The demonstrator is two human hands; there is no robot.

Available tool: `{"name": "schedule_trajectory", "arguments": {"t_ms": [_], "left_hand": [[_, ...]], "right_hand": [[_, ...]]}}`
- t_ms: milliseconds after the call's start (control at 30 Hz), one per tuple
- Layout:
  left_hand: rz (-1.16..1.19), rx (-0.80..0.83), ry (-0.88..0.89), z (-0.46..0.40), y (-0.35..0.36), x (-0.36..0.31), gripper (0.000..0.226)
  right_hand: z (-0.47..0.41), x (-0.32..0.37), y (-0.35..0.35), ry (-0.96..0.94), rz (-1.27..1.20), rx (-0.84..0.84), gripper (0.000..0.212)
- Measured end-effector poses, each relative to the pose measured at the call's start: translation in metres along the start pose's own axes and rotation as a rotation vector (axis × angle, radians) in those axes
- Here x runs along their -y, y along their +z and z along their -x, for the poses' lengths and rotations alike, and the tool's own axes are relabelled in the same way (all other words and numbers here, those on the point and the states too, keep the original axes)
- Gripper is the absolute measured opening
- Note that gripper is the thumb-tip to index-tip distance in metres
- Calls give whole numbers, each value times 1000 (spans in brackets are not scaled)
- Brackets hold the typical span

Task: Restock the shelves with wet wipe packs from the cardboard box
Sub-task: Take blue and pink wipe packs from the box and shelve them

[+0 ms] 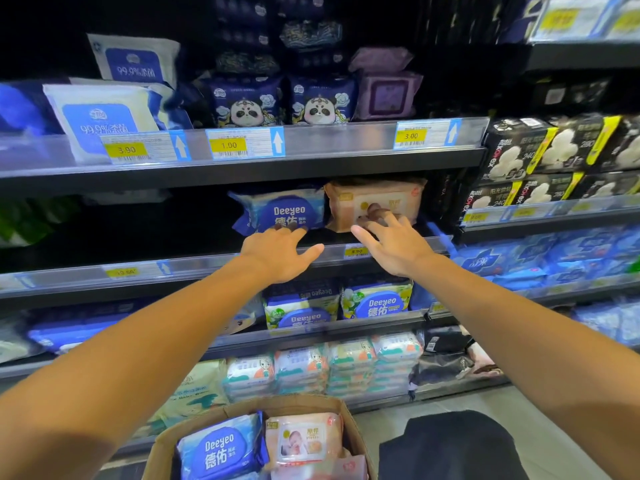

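Note:
Both arms reach into the middle shelf [207, 263]. My left hand [280, 251] is spread, fingertips touching the lower edge of a blue Deeyeo wipe pack [282, 211] on that shelf. Beside it stands an orange-pink wipe pack [377, 199], and my right hand [391, 242] touches its front with straight fingers. Neither hand grips anything. At the bottom of the view, the open cardboard box [341, 410] holds a blue Deeyeo pack [221, 448] and a pink baby wipe pack [303, 439].
The upper shelf carries white-blue packs [104, 116], panda packs [247, 100] and a purple pack [384, 91] behind price tags. Lower shelves hold more Deeyeo and baby wipes. Black and blue packages fill the right-hand bay. The middle shelf's left part is dark.

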State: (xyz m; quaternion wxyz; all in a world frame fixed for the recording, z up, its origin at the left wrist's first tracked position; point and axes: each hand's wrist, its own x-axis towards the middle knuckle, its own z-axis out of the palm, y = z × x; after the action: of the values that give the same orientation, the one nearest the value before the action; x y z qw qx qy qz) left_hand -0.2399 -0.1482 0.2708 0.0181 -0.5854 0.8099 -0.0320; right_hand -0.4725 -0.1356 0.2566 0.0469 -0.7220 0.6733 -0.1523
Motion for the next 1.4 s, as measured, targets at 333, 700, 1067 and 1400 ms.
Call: {"name": "schedule_trajectory", "arguments": {"t_ms": [333,700,1067,1400], "left_hand": [[23,142,15,-15,-2,9,94],[157,-452,340,50,29,47,66],[205,-353,374,168,152,90,46],[613,513,37,194,245,129,54]], "right_hand": [[-23,-4,0,30,144,89,110],[52,11,28,-339,-93,-196,62],[127,53,126,-658,-136,238,61],[126,43,237,-181,-160,916,72]]}}
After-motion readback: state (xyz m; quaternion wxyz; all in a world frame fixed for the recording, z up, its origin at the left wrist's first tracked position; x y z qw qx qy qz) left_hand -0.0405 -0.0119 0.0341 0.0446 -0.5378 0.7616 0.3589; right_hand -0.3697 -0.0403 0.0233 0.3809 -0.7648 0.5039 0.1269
